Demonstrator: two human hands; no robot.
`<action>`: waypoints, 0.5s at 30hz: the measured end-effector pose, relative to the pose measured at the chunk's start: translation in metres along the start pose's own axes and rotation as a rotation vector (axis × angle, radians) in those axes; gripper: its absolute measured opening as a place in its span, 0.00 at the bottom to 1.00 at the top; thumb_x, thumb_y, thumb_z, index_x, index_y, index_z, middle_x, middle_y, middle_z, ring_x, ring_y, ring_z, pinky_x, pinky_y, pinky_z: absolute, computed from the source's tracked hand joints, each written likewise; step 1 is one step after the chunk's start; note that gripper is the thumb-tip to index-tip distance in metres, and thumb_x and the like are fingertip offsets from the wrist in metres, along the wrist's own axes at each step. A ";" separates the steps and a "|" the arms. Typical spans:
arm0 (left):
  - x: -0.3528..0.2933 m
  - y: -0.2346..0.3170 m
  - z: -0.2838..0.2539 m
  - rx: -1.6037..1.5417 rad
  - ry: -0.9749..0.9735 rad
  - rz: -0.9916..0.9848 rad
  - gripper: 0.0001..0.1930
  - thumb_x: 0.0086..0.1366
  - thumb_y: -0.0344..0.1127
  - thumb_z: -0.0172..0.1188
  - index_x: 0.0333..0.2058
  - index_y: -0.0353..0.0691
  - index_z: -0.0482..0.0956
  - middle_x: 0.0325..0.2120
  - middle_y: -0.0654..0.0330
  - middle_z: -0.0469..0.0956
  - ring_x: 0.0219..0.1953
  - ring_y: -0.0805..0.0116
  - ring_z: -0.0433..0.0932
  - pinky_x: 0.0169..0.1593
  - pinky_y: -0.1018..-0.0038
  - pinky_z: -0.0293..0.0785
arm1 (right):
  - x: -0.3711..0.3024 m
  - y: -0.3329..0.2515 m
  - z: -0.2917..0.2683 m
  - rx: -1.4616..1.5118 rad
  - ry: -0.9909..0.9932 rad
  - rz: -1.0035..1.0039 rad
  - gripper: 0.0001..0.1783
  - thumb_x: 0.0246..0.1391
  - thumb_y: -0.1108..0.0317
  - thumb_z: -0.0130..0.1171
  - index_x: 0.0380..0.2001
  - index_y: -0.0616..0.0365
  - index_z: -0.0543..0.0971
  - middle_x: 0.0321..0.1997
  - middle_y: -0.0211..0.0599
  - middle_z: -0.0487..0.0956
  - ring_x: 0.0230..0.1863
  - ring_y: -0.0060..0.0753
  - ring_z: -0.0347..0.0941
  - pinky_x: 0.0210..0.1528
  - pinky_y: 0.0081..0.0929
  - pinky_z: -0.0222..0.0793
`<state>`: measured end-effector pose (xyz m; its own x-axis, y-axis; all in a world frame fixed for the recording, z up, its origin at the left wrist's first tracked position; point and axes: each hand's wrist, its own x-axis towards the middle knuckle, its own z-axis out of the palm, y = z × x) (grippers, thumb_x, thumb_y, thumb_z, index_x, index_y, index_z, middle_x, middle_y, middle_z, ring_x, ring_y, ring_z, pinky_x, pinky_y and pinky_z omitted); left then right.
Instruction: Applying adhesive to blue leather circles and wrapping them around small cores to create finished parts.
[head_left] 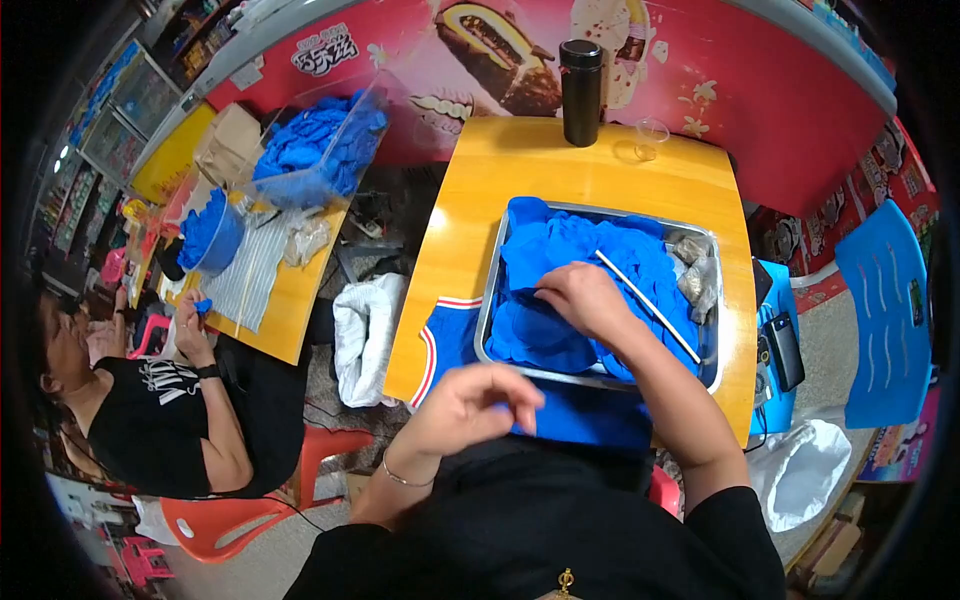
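Observation:
A metal tray [712,345] in front of me holds a heap of blue fabric pieces [630,250]. My right hand [588,300] is over the middle of the heap, fingertips pinched together at a blue fabric piece [540,335]; the exact grip is partly hidden. Just off the tray's near left corner hovers my left hand [475,405], its fingers loosely curled and apart, with nothing visible in them. A white stick [650,308] lies slantwise across the fabric, right of my right hand. Small clear bags of beige bits [692,270] sit along the tray's right side.
On the yellow table [490,165] stand a black flask [581,95] and a clear cup [650,140]. Blue cloth with striped trim [450,335] lies left of the tray. At left, a co-worker [150,420] sits by a bin of blue fabric [320,145]. A blue chair [885,315] stands right.

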<state>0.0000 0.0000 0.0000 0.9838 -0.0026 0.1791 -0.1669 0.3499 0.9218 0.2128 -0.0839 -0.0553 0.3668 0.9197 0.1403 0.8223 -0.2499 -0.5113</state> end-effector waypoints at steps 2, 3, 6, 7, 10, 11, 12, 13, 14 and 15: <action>0.007 -0.015 0.011 0.212 0.315 -0.029 0.08 0.59 0.23 0.55 0.38 0.32 0.74 0.33 0.60 0.74 0.35 0.74 0.75 0.40 0.79 0.70 | -0.014 0.009 -0.007 0.081 0.019 0.040 0.07 0.45 0.63 0.58 0.27 0.51 0.81 0.29 0.36 0.80 0.37 0.41 0.74 0.40 0.36 0.69; 0.010 -0.019 -0.026 0.396 0.343 -0.008 0.09 0.57 0.25 0.58 0.38 0.34 0.75 0.33 0.60 0.75 0.35 0.73 0.74 0.39 0.79 0.70 | 0.000 0.001 0.004 0.085 0.066 0.071 0.07 0.45 0.63 0.58 0.27 0.51 0.81 0.29 0.36 0.80 0.37 0.41 0.74 0.40 0.36 0.69; 0.028 -0.032 -0.031 0.837 0.425 0.139 0.14 0.53 0.29 0.62 0.40 0.36 0.75 0.36 0.57 0.74 0.39 0.65 0.74 0.39 0.77 0.70 | -0.013 0.004 -0.001 0.051 0.049 0.081 0.08 0.39 0.70 0.63 0.28 0.55 0.82 0.31 0.36 0.80 0.35 0.38 0.75 0.37 0.31 0.70; 0.032 -0.034 -0.030 0.938 0.415 0.185 0.16 0.52 0.29 0.62 0.41 0.36 0.75 0.40 0.56 0.74 0.41 0.62 0.73 0.40 0.74 0.71 | -0.018 0.003 -0.003 0.047 0.038 0.079 0.08 0.39 0.70 0.63 0.28 0.55 0.82 0.31 0.36 0.80 0.35 0.38 0.75 0.37 0.31 0.70; 0.044 -0.044 -0.029 1.238 0.405 0.334 0.18 0.52 0.30 0.63 0.42 0.36 0.74 0.45 0.55 0.72 0.44 0.60 0.72 0.41 0.70 0.71 | -0.029 -0.005 -0.014 0.187 0.127 -0.025 0.07 0.43 0.67 0.62 0.28 0.55 0.81 0.29 0.36 0.80 0.34 0.37 0.76 0.37 0.30 0.70; 0.047 -0.044 -0.027 1.291 0.400 0.371 0.17 0.52 0.30 0.63 0.42 0.35 0.74 0.43 0.54 0.73 0.42 0.60 0.73 0.40 0.69 0.71 | -0.034 -0.012 -0.020 0.184 0.124 -0.023 0.07 0.43 0.67 0.62 0.28 0.55 0.81 0.29 0.36 0.80 0.34 0.37 0.76 0.37 0.30 0.70; 0.047 -0.042 -0.027 1.351 0.403 0.406 0.16 0.52 0.30 0.63 0.41 0.34 0.75 0.41 0.54 0.75 0.41 0.59 0.74 0.40 0.68 0.71 | -0.037 -0.026 -0.031 0.216 0.143 -0.008 0.07 0.43 0.68 0.62 0.29 0.55 0.81 0.29 0.37 0.80 0.33 0.37 0.76 0.35 0.29 0.70; 0.044 -0.043 -0.029 1.348 0.406 0.407 0.16 0.52 0.30 0.63 0.41 0.34 0.75 0.41 0.54 0.75 0.41 0.59 0.74 0.40 0.68 0.71 | -0.042 -0.038 -0.041 0.246 0.163 0.015 0.07 0.44 0.69 0.61 0.29 0.55 0.81 0.28 0.37 0.79 0.31 0.36 0.76 0.33 0.28 0.70; 0.040 -0.045 -0.034 1.182 0.355 0.318 0.15 0.52 0.29 0.62 0.40 0.34 0.75 0.37 0.54 0.76 0.37 0.58 0.75 0.39 0.69 0.72 | -0.045 -0.046 -0.046 0.318 0.195 0.012 0.06 0.46 0.70 0.61 0.29 0.59 0.79 0.25 0.35 0.78 0.27 0.29 0.75 0.30 0.22 0.69; 0.039 -0.044 -0.033 1.011 0.298 0.231 0.14 0.53 0.29 0.61 0.39 0.33 0.76 0.33 0.55 0.78 0.34 0.58 0.76 0.38 0.70 0.73 | -0.050 -0.052 -0.050 0.315 0.195 0.020 0.06 0.46 0.70 0.61 0.29 0.59 0.79 0.25 0.35 0.78 0.27 0.29 0.75 0.30 0.22 0.69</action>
<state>0.0477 0.0152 -0.0448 0.8753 0.2402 0.4198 -0.1922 -0.6237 0.7577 0.1734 -0.1325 0.0060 0.4820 0.8332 0.2710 0.6510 -0.1335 -0.7472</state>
